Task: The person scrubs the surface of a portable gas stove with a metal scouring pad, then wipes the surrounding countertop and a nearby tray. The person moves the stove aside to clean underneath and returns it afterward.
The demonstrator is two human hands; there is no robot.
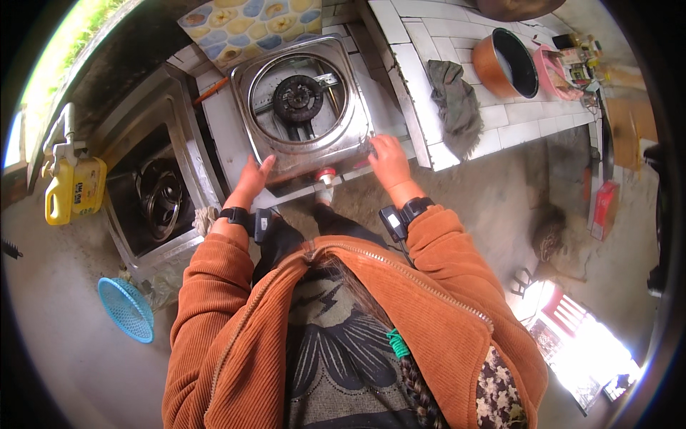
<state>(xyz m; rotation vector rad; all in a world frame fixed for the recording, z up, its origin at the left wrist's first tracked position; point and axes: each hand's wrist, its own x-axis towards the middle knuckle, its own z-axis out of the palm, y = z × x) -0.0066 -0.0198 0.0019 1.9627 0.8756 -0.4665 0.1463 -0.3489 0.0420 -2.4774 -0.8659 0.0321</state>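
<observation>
A single-burner gas stove (252, 146) with a steel top stands on a white-tiled counter before me. Its round opening shows the black burner (298, 98) and the metal parts beneath. A red and white knob (325, 177) sticks out of the front panel. My left hand (253, 177) grips the front left corner, thumb raised near the top edge and fingers partly hidden beside the casing. At the front right corner, my right hand (391, 163) has its fingers curled against the casing. A small dark patch shows by those fingertips; I cannot tell what it is.
Left of the stove is a steel sink (177, 115) with round metal ware (163, 201) inside. A yellow jug (75, 190) and blue plastic basket (126, 310) lie further left. On the right tiled counter (517, 115) are a dark cloth (454, 104), copper-coloured pot (490, 61) and pink basket (549, 69).
</observation>
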